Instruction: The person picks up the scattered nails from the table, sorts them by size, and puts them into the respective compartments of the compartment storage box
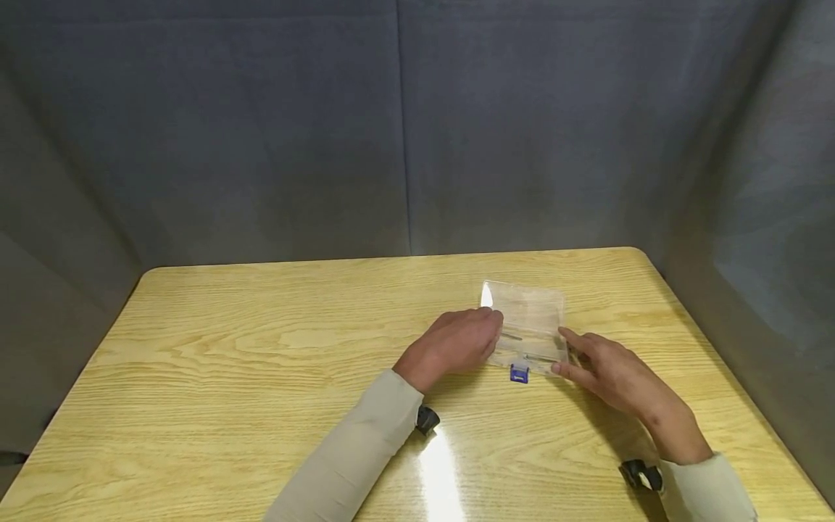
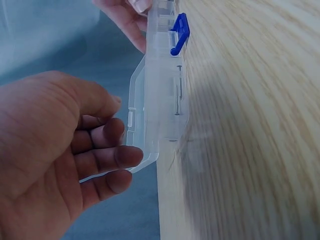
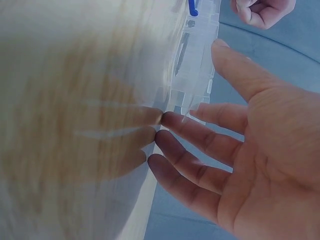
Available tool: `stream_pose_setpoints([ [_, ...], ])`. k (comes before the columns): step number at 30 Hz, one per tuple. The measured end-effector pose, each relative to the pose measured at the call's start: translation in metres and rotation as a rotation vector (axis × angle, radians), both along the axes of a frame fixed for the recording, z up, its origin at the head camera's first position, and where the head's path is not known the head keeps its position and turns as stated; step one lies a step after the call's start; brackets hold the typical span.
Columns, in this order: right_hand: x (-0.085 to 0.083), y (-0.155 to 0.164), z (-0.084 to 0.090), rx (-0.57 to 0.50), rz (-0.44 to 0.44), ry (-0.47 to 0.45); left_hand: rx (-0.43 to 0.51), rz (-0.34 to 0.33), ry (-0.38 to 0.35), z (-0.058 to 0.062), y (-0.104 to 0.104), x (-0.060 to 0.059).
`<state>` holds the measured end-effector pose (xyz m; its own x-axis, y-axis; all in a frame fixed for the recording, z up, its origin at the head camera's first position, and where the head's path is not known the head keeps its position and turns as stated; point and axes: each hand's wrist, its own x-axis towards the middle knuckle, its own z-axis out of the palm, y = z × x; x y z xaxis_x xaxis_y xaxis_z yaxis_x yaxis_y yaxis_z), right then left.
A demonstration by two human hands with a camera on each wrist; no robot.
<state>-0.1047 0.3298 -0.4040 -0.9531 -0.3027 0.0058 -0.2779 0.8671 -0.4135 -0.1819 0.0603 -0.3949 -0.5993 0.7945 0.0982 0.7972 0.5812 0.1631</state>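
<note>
Left hand: the left hand point(image 1: 459, 342) rests at the left edge of the clear plastic box point(image 1: 530, 328), fingers loosely curled against its lid edge, not clamped round it.
Right hand: the right hand point(image 1: 609, 368) has straight fingers touching the box's right side.
Box: between both hands, lying flat, blue latch point(image 1: 519, 374) on the side facing the person; contents cannot be made out.
Surface: pale wood-grain table point(image 1: 228, 362) under the hands.
Room: grey fabric panels point(image 1: 261, 130) beyond the box.
</note>
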Motion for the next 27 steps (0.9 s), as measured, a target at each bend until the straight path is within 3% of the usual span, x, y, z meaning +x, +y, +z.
stream_pose_setpoints([
  [13,-0.002,-0.001,0.003,0.015,0.006,0.006,0.038,0.004,-0.082,0.006,-0.007,0.0],
  [17,-0.002,-0.001,0.002,0.021,0.006,0.005,0.034,0.006,-0.14,0.009,-0.012,0.003],
  [27,0.001,0.001,0.002,0.014,0.02,-0.003,0.071,0.027,-0.259,0.013,-0.047,0.014],
])
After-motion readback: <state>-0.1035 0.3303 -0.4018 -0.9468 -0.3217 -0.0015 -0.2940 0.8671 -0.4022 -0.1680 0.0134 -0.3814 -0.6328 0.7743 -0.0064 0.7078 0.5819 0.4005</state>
